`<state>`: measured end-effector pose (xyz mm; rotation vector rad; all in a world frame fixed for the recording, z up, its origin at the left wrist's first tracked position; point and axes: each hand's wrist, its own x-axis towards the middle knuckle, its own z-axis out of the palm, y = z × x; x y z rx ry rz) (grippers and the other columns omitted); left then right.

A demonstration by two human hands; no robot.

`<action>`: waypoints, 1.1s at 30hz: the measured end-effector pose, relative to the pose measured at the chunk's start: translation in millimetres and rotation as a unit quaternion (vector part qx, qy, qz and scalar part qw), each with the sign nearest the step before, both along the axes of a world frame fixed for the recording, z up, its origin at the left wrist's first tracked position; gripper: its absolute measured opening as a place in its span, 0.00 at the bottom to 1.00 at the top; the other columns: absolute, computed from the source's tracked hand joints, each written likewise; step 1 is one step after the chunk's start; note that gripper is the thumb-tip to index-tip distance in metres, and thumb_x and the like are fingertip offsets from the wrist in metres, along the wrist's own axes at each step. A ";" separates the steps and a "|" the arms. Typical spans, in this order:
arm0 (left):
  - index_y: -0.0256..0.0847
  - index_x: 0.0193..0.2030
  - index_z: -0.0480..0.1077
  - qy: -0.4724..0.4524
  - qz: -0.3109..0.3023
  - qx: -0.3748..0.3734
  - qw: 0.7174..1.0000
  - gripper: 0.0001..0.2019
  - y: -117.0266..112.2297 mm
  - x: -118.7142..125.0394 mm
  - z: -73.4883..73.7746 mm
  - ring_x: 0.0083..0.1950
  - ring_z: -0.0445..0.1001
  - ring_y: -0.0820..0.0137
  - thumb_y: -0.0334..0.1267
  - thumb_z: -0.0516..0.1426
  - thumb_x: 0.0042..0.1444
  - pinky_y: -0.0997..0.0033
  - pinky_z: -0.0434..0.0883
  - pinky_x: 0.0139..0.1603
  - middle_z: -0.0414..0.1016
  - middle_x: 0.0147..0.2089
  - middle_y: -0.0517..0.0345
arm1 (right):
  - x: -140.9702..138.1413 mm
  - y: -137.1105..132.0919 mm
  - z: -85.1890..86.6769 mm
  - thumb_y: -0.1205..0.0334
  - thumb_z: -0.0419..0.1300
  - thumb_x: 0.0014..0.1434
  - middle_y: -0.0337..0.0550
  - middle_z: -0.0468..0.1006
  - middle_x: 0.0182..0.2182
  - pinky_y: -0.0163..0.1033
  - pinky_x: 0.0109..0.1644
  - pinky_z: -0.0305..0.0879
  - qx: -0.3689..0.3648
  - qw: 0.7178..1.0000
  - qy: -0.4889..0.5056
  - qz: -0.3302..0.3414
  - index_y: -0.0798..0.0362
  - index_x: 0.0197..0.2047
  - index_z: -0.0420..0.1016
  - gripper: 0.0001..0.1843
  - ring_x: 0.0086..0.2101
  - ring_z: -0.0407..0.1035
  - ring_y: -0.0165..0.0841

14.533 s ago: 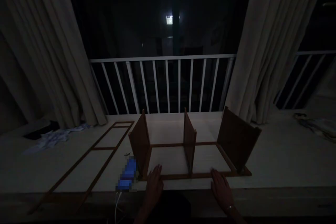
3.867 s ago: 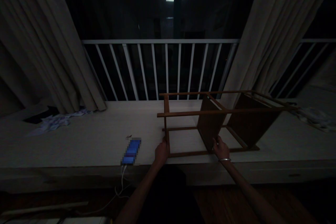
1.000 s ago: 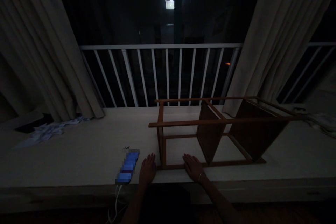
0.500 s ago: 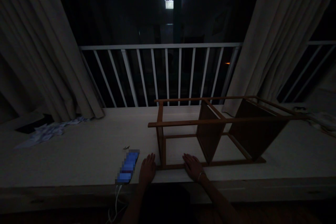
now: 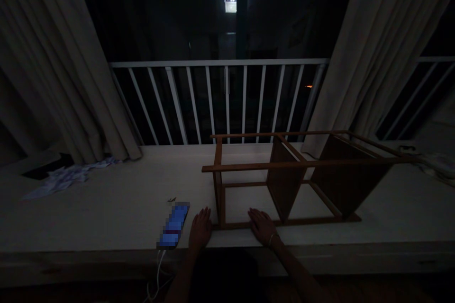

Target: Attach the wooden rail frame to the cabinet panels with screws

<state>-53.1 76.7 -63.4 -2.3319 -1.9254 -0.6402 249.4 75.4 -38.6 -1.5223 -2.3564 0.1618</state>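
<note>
A brown wooden shelf rack (image 5: 254, 167) lies on its side on the pale window ledge (image 5: 121, 208). Two dark shelf boards stand across its frame. My left hand (image 5: 201, 228) lies flat on the ledge beside the rack's left end, close to the lower rail's tip. My right hand (image 5: 262, 226), with a bracelet at the wrist, rests with fingers stretched over the rack's near lower rail. Neither hand grips anything. Left of my left hand lies a phone (image 5: 174, 226) with a lit, blurred-out screen and a white cable (image 5: 159, 270).
Behind the ledge stands a white railing (image 5: 199, 63) before a dark window. Long curtains hang at the left (image 5: 85, 80) and right (image 5: 341, 71). Crumpled papers (image 5: 67, 177) lie at the far left. A small dark item (image 5: 171, 200) sits above the phone. The room is dim.
</note>
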 end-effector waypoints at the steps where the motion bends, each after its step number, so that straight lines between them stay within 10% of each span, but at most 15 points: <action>1: 0.42 0.59 0.52 0.001 0.000 0.000 1.000 0.22 0.3 -0.4 -0.6 0.63 0.48 0.66 0.35 0.41 0.56 0.55 0.48 0.60 0.52 0.62 0.54 | 0.0 0.0 -0.2 0.56 0.39 0.58 0.43 0.59 0.56 0.47 0.57 0.44 0.000 1.000 -0.001 0.000 0.47 0.58 0.54 0.25 0.56 0.52 0.34; 33: 0.41 0.60 0.50 0.036 0.005 0.002 0.999 0.23 -2.0 0.2 4.1 0.63 0.48 0.66 0.35 0.42 0.57 0.57 0.48 0.60 0.50 0.62 0.53 | 0.6 2.3 -6.6 0.57 0.39 0.59 0.43 0.60 0.56 0.47 0.57 0.45 0.025 1.000 -0.005 0.005 0.48 0.58 0.55 0.24 0.55 0.52 0.34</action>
